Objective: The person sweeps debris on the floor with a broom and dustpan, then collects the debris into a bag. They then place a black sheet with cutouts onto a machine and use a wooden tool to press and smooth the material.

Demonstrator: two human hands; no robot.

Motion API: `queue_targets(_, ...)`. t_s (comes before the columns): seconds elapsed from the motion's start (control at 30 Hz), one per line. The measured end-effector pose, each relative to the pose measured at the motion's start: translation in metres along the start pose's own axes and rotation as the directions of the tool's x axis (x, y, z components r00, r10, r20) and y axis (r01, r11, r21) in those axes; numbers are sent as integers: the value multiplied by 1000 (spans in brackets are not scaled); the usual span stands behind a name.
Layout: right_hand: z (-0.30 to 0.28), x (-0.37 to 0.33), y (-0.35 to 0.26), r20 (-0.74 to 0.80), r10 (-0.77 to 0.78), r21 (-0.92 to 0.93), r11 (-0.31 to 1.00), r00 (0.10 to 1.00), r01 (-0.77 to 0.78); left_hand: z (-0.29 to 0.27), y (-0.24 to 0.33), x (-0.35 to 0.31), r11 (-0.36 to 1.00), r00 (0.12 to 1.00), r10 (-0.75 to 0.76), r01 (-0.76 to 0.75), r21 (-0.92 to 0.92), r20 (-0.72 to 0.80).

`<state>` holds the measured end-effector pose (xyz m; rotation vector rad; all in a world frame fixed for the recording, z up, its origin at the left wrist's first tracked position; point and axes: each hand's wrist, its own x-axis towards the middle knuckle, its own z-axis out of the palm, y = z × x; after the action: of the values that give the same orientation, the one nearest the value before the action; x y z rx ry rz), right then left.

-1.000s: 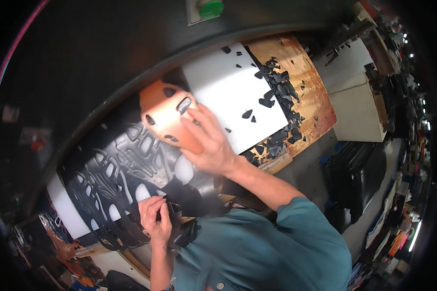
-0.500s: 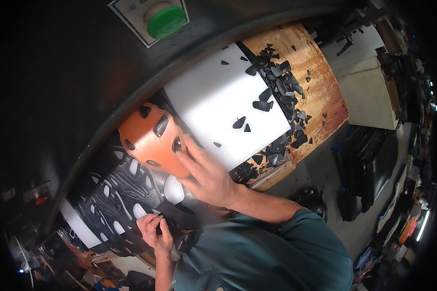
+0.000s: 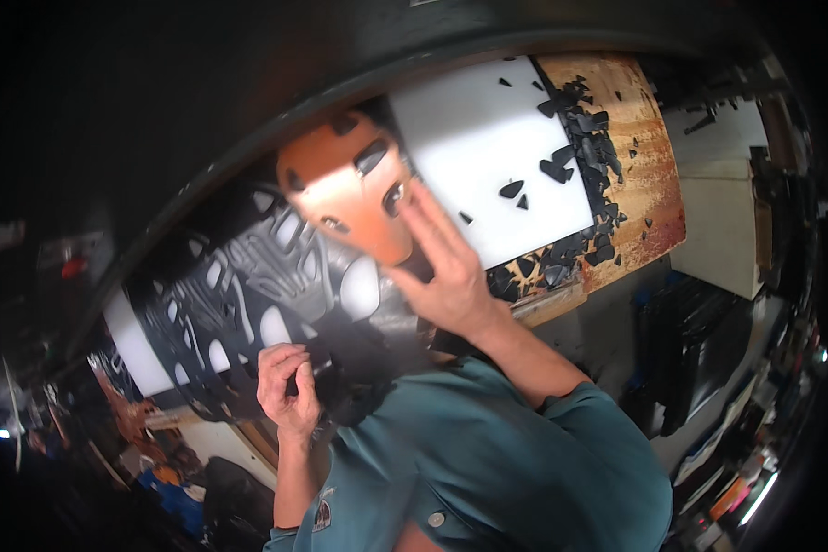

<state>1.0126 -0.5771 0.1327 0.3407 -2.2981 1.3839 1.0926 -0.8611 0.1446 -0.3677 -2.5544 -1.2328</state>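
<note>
An orange cutting die [image 3: 345,198], a rounded plate with several oval openings, lies over the black sheet's right end. My right hand [image 3: 451,281] holds its right edge, fingertips by one opening and thumb at the lower end. Beneath and to the left spreads the black sheet [image 3: 239,276], full of cut-out holes through which white shows. At the sheet's near edge my left hand [image 3: 287,386] is closed, its fingers curled and pinching the edge, partly hidden. To the right of the die is a white board [image 3: 488,147] with a few small black cut pieces [image 3: 512,189] on it.
A dark machine beam [image 3: 248,138] arches over the work from the left and top. Many black scraps [image 3: 598,152] heap along the wooden board [image 3: 649,175] on the right. A pale box [image 3: 713,221] and stacked black sheets [image 3: 699,340] stand beyond it.
The whole view has shifted, so the bench appears higher and farther right. The right hand stays on the die and the left by the sheet's edge.
</note>
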Motion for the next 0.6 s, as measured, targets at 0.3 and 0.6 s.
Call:
queue_targets(0.3,-2,1,10,6,66,199,978,998,-66,29,-9,-37,934,973,219,-187,303,-73)
queue_targets(0.6,-54,39,-23,-296,12,241,969,955,62,28,-15,-39,908,939,310,-245,340,-150)
